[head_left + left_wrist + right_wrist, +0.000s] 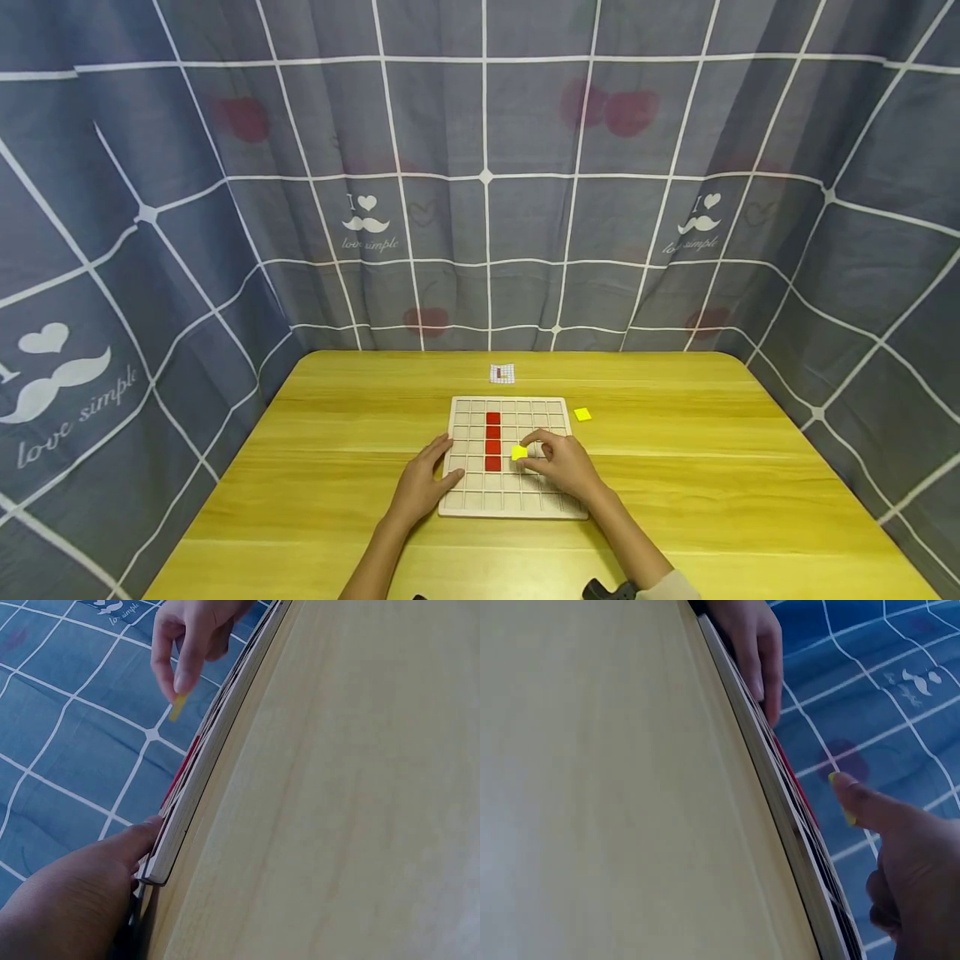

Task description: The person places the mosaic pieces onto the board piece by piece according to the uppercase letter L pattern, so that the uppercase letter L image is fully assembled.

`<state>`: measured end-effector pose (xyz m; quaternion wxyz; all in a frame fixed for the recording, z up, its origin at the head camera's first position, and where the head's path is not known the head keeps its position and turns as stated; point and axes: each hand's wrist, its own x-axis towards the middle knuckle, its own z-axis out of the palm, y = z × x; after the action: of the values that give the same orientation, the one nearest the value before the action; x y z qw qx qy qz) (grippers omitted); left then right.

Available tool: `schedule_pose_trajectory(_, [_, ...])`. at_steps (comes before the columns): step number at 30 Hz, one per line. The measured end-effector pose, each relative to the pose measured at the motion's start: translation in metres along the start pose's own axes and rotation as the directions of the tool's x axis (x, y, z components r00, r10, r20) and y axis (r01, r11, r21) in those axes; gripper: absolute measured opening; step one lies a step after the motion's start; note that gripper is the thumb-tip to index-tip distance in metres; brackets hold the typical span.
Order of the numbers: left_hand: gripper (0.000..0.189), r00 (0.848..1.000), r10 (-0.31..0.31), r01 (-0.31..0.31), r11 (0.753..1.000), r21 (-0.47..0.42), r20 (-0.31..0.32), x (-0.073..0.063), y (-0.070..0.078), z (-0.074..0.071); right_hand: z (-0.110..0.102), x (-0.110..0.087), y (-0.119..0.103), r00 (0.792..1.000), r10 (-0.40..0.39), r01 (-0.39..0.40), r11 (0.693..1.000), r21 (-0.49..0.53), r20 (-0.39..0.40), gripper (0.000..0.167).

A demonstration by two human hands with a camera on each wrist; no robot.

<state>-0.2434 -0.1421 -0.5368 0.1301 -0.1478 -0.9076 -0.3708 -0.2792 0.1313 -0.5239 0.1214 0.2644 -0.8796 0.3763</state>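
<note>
A white square grid board (472, 500) lies on the table, with a column of several red square tiles (492, 442) set in its cells. My left hand (422, 486) rests at the board's left edge, fingers fairly straight along the side and thumb on the rim. Over the board, just right of the red column, my right hand (564, 465) pinches a yellow square tile (519, 452) between thumb and fingertips. From the left wrist, this yellow tile (178, 707) appears raised above the board's surface. The right wrist view shows the thumb (870, 802) against the tile.
Another yellow tile (582, 414) lies on the wooden table (360, 400) to the right of the board's far corner. Behind the board is a small card (502, 373) printed with a grid and coloured marks. A blue checked curtain (450, 217) surrounds the table's back and sides.
</note>
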Motion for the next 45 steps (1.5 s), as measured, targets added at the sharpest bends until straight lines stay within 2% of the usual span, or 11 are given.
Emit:
schedule_pose_trajectory(9, [0.056, 1.000, 0.005, -0.005, 1.000, 0.004, 0.004, -0.001, 0.000, -0.001, 0.017, -0.003, -0.004, 0.999, -0.036, 0.037, 0.990, -0.133, 0.006, 0.027])
schedule_pose_trajectory(13, [0.056, 1.000, 0.004, -0.004, 1.000, 0.005, -0.001, -0.001, 0.000, -0.002, 0.019, -0.002, -0.006, 1.000, -0.031, 0.030, 0.985, -0.167, 0.001, 0.029])
schedule_pose_trajectory(23, [0.057, 1.000, -0.012, 0.012, 1.000, 0.006, -0.005, -0.001, -0.002, -0.002, 0.019, -0.001, -0.006, 0.999, -0.030, 0.034, 0.981, -0.189, 0.020, 0.030])
schedule_pose_trajectory(28, [0.056, 1.000, -0.008, 0.008, 1.000, 0.003, -0.004, -0.001, -0.001, -0.001, 0.017, -0.001, -0.004, 0.999, -0.035, 0.037, 0.987, -0.155, 0.014, 0.031])
schedule_pose_trajectory(31, [0.055, 1.000, -0.002, 0.002, 1.000, 0.003, -0.003, -0.002, -0.001, -0.001, 0.011, -0.001, -0.001, 1.000, -0.019, 0.020, 0.995, -0.094, 0.010, 0.030])
schedule_pose_trajectory(36, [0.055, 1.000, 0.004, -0.004, 1.000, 0.002, -0.003, -0.002, 0.000, 0.000, -0.007, 0.001, 0.013, 0.998, 0.054, -0.054, 0.999, -0.008, -0.020, 0.027])
schedule_pose_trajectory(41, [0.055, 1.000, 0.001, -0.001, 1.000, 0.002, 0.000, -0.002, 0.000, -0.001, -0.031, 0.007, 0.036, 0.989, 0.104, -0.103, 0.995, 0.019, -0.105, 0.025])
schedule_pose_trajectory(45, [0.055, 1.000, -0.003, 0.003, 1.000, 0.001, 0.001, -0.002, 0.000, -0.001, -0.048, 0.011, 0.055, 0.982, 0.135, -0.136, 0.991, -0.001, -0.135, 0.028])
